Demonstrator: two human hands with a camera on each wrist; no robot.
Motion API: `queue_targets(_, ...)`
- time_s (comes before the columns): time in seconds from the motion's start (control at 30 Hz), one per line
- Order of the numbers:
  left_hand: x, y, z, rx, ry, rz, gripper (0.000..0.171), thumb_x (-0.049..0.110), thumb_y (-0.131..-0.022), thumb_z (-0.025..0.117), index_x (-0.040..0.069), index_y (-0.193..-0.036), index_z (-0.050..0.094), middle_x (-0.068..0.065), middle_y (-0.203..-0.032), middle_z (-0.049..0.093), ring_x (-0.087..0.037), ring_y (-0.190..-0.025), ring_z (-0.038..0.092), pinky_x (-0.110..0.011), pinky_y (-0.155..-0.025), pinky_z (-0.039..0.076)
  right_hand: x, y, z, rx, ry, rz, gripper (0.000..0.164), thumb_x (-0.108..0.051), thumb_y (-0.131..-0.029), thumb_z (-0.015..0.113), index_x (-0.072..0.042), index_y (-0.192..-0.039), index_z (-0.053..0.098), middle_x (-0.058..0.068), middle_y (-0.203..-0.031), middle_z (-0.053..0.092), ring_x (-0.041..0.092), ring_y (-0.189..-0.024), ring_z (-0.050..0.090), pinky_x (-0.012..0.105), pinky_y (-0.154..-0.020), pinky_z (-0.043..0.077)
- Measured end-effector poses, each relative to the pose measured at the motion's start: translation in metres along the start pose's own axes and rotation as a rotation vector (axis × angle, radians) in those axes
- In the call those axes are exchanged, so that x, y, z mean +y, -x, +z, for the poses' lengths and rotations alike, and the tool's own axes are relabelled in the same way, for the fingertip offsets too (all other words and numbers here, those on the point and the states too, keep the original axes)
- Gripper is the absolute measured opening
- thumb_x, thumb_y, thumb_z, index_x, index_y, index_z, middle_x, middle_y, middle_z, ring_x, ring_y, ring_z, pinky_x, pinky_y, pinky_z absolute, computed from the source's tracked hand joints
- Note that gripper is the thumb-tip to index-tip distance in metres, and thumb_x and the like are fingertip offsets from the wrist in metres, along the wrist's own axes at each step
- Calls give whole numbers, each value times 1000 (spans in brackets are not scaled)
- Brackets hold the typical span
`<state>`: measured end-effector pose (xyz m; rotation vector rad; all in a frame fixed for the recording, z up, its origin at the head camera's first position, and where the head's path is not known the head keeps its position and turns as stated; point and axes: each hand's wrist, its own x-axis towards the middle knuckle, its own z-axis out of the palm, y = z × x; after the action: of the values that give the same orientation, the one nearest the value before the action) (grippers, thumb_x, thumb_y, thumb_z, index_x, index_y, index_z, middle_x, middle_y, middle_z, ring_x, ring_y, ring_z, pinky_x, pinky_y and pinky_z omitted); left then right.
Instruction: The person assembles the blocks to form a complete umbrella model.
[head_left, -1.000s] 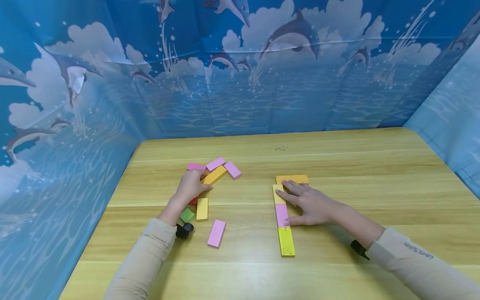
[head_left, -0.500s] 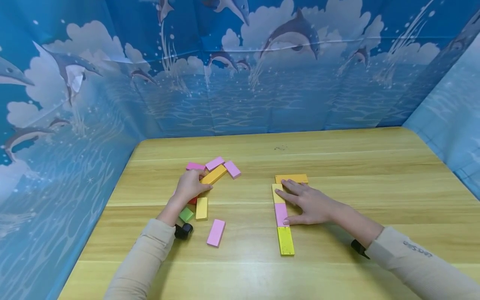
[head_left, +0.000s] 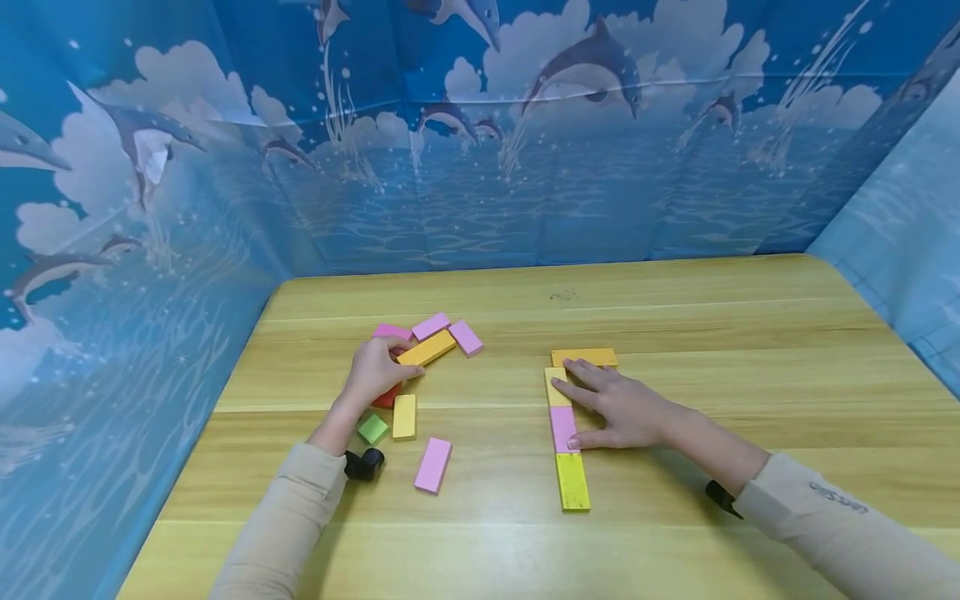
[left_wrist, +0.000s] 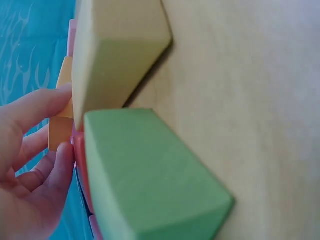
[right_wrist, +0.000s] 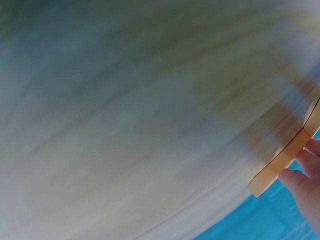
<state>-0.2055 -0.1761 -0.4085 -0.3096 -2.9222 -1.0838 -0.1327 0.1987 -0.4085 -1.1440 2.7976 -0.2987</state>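
Observation:
My left hand [head_left: 372,372] pinches the near end of an orange block [head_left: 429,347] between thumb and fingers; the left wrist view shows this grip on the orange block [left_wrist: 60,132] too. A red block [head_left: 387,397] lies partly hidden beside that hand. On the right, my right hand [head_left: 626,408] rests with fingers spread over a row of blocks: pale yellow [head_left: 554,385], pink [head_left: 562,431] and bright yellow [head_left: 573,483]. Across the row's far end lies another orange block [head_left: 584,357], with fingertips at its near edge. Its side face shows in the right wrist view.
Pink blocks [head_left: 467,338] lie just beyond the left hand. Nearer are a green block [head_left: 373,429], a pale yellow block [head_left: 405,418] and a lone pink block [head_left: 433,467]. A blue dolphin-print curtain [head_left: 480,208] stands along the wooden table's [head_left: 712,317] back and sides.
My left hand has drawn back slightly to the left, showing more of the orange block and the red one. The right hand and its row of blocks have stayed put.

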Motion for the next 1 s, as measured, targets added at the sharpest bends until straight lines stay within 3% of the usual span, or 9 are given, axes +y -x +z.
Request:
queue_targets(0.57,12,0,-3,-16,79,9,38,13,-70,81,0,-103,70,-11,-89,65,-21,-75,52,-29,-64,42,1,-2,-1,-32,24,1,86,-67,-82,49,-11,-145,34,21,-150,22,39,-135,25,54,-103,28)
queue_targets(0.8,18,-2,-1,-24,83,54,37,11,-69,82,0,-102,70,-12,-98,66,-21,-80,57,-32,-69,47,-1,-2,-1,-43,18,4,86,-67,-82,49,-11,-145,33,21,-150,23,37,-136,25,54,-103,28)
queue_targets(1.0,25,-6,3,-65,92,41,39,13,-70,81,3,-106,70,-12,-104,65,-22,-86,59,-34,-73,48,1,-2,-2,-34,27,-8,86,-67,-83,49,-9,-145,34,22,-149,24,37,-136,24,53,-105,26)
